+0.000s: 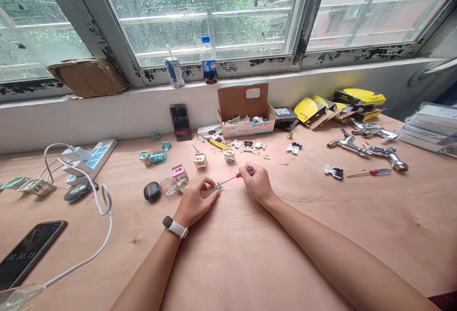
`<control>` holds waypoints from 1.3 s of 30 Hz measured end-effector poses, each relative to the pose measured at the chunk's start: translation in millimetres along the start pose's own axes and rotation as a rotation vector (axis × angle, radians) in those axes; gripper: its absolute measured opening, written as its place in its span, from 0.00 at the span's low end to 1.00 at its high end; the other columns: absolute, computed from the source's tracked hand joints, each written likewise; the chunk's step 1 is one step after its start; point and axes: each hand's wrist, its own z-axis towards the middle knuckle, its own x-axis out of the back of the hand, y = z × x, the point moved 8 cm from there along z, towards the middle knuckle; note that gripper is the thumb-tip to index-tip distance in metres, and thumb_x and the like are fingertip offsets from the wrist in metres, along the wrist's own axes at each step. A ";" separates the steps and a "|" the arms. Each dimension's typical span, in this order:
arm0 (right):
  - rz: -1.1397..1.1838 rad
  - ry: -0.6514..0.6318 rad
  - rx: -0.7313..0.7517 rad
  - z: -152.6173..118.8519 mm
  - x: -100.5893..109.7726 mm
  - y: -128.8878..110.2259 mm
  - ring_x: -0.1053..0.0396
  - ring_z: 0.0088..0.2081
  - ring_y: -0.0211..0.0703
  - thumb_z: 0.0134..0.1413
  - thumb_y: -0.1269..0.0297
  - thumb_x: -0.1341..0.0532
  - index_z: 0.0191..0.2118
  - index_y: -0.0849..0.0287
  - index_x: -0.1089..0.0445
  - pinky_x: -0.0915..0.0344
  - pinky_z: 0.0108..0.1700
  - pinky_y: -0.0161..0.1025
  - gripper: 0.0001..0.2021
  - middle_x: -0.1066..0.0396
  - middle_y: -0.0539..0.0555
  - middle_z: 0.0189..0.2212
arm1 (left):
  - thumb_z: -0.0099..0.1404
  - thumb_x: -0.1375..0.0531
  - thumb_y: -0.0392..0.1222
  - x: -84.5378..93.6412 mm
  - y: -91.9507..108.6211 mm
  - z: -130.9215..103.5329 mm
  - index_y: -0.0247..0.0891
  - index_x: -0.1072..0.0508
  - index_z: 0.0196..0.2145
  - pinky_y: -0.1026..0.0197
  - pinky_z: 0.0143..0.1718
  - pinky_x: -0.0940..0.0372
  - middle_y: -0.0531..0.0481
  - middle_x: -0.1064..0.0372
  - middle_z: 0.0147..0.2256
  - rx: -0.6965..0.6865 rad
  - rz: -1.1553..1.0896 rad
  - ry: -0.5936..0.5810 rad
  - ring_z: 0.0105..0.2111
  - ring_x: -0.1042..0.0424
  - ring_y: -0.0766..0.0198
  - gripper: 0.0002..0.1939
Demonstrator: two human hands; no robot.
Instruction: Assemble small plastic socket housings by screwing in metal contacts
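Note:
My left hand [197, 200] rests on the table and pinches a small clear and metallic part [219, 186] between thumb and fingers. My right hand [257, 182] is wrapped round the red and purple handle of a screwdriver [232, 178]. Its shaft slants down to the left, and the tip is at the small part; whether it sits in a screw is too small to tell. Just beyond my left hand are a pink pencil sharpener [179, 172] and a clear plastic shell [167, 187]. Two cream sharpeners [200, 160] stand farther back.
A cardboard box [246, 128] of small parts stands by the wall. Metal faucet fittings [367, 149], another screwdriver [373, 173] and a black and white part [333, 172] lie right. To the left are a round black object [152, 191], a power strip [94, 159], a white cable [107, 239] and a phone [30, 254].

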 end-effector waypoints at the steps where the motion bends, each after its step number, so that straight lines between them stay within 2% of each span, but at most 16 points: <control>1: -0.004 0.005 0.003 0.1 0.5 -0.3 0.37 0.23 0.37 0.54 0.58 0.43 0.20 0.59 0.35 0.44 0.28 0.33 0.15 0.28 0.51 0.21 | 0.62 0.36 0.44 -0.2 -0.4 0.0 0.40 0.28 0.35 0.58 0.37 0.35 0.49 0.27 0.33 0.005 0.000 -0.002 0.32 0.30 0.60 0.07; 5: -0.025 0.011 0.016 0.0 1.0 -0.7 0.37 0.22 0.37 0.53 0.58 0.43 0.19 0.59 0.35 0.44 0.28 0.33 0.15 0.30 0.50 0.19 | 0.62 0.36 0.43 -0.5 -0.5 0.3 0.39 0.28 0.35 0.58 0.37 0.35 0.49 0.28 0.33 0.006 0.005 -0.010 0.32 0.30 0.60 0.06; 14: -0.068 -0.004 0.033 -1.6 -1.1 -1.6 0.35 0.24 0.37 0.55 0.58 0.43 0.20 0.60 0.36 0.42 0.30 0.33 0.16 0.27 0.52 0.22 | 0.62 0.36 0.44 -0.8 -2.7 -0.3 0.39 0.28 0.35 0.59 0.36 0.35 0.50 0.27 0.32 0.014 -0.001 -0.004 0.31 0.30 0.62 0.07; 20: -0.073 -0.013 0.143 -6.7 -2.7 -7.5 0.34 0.23 0.36 0.57 0.59 0.43 0.22 0.60 0.35 0.42 0.29 0.33 0.15 0.27 0.51 0.22 | 0.60 0.34 0.44 -0.7 -9.0 -1.2 0.39 0.28 0.33 0.61 0.33 0.35 0.53 0.28 0.28 0.052 -0.022 0.026 0.28 0.31 0.64 0.08; 32: -0.088 0.015 0.212 -9.1 -1.2 -12.5 0.37 0.21 0.34 0.58 0.59 0.43 0.22 0.60 0.35 0.43 0.27 0.32 0.16 0.29 0.51 0.21 | 0.59 0.33 0.43 3.7 -4.8 -0.5 0.39 0.25 0.33 0.64 0.29 0.34 0.54 0.28 0.26 0.004 -0.032 0.074 0.25 0.32 0.66 0.07; 39: -0.090 0.018 0.218 -9.9 -1.2 -13.5 0.38 0.20 0.33 0.58 0.59 0.43 0.22 0.60 0.36 0.43 0.27 0.32 0.16 0.30 0.50 0.20 | 0.61 0.33 0.43 3.4 -1.7 -0.7 0.40 0.23 0.35 0.63 0.31 0.33 0.53 0.26 0.28 -0.053 -0.013 0.077 0.26 0.31 0.65 0.06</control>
